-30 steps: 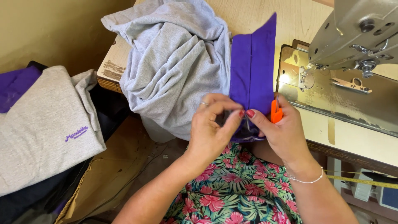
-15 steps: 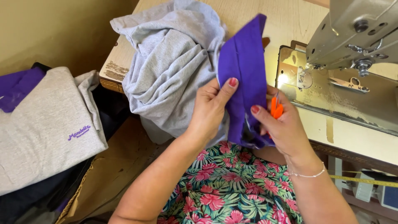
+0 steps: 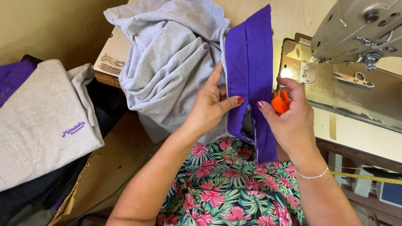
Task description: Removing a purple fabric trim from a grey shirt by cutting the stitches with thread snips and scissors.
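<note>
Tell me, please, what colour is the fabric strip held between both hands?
Purple: the fabric strip, seen best in the head view.

Count of things around the sewing table

Two hands are in view, one left hand (image 3: 209, 106) and one right hand (image 3: 289, 119), and between them there is one purple band (image 3: 251, 62). One orange tool (image 3: 279, 102) sits in the right hand, and one bracelet (image 3: 312, 175) is on that wrist. One grey garment (image 3: 167, 58) lies on one table (image 3: 109, 58). There is one sewing machine (image 3: 356, 33) with one small lamp (image 3: 286, 73). One folded grey shirt (image 3: 42, 121) lies on the left pile, with one purple cloth (image 3: 12, 77) beside it. One yellow tape (image 3: 368, 178) is at the right.
</note>
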